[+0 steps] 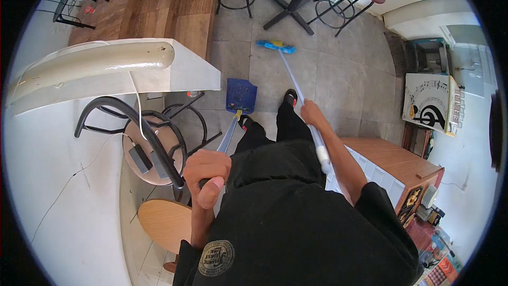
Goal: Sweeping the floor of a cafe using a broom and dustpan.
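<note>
My left hand point(206, 176) is closed around the handle of a long-handled dustpan, whose dark blue pan point(241, 95) rests on the floor by my left foot. A broom with a pale stick point(291, 72) is in my right hand point(314, 115), fingers wrapped round the shaft. The stick's white upper end lies beside my right forearm. Ahead of my feet, the blue and yellow broom head point(277, 46) is down on the grey tiles, beyond the dustpan and to its right.
Wooden steps point(159, 10) rise at the far left behind a white ledge point(193, 77). A round stool point(153, 151) with black bars stands at my left. A black table base point(290, 10) and stool legs are far ahead. A wooden cabinet point(391, 156) is at my right.
</note>
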Available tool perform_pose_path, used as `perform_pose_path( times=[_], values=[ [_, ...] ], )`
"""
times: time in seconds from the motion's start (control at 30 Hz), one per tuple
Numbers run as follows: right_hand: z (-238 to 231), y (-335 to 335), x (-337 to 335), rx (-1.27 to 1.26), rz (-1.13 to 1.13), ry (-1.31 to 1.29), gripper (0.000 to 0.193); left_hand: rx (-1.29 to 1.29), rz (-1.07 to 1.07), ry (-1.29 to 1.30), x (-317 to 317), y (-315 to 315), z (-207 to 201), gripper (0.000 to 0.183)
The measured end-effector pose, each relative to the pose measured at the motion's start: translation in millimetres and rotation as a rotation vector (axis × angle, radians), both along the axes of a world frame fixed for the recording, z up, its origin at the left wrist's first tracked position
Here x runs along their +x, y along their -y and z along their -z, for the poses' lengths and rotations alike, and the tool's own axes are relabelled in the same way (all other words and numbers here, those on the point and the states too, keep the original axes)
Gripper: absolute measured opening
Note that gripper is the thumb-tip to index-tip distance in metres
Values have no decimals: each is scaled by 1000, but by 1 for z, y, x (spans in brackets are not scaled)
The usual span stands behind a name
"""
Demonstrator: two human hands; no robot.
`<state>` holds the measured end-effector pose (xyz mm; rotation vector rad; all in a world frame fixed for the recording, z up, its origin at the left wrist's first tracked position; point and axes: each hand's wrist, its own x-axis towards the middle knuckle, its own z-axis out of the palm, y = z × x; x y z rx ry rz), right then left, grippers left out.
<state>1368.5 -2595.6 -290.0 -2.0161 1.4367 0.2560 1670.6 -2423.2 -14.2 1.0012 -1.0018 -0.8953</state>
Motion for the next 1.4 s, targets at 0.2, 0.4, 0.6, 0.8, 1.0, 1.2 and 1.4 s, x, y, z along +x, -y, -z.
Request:
perform_pose_path(
  times=[0.2,0.4,0.6,0.8,1.0,1.2,1.4],
  values=[
    [-107,0,-34,414,547,215,37,29,12,-2,6,-2,4,27],
    [-96,29,-60,317,698,172,29,26,7,-8,7,-6,8,27],
    [-28,34,-59,187,511,116,21,31,53,-19,6,-3,14,28],
    [-52,-21,13,434,469,126,15,49,89,-1,6,1,23,27],
    [-132,-15,12,690,641,330,23,39,114,-6,12,2,31,26],
    [-134,2,15,506,486,307,34,69,49,-26,11,-1,33,25],
    [-27,11,30,155,153,96,44,104,99,25,10,2,42,26]
  ],
)
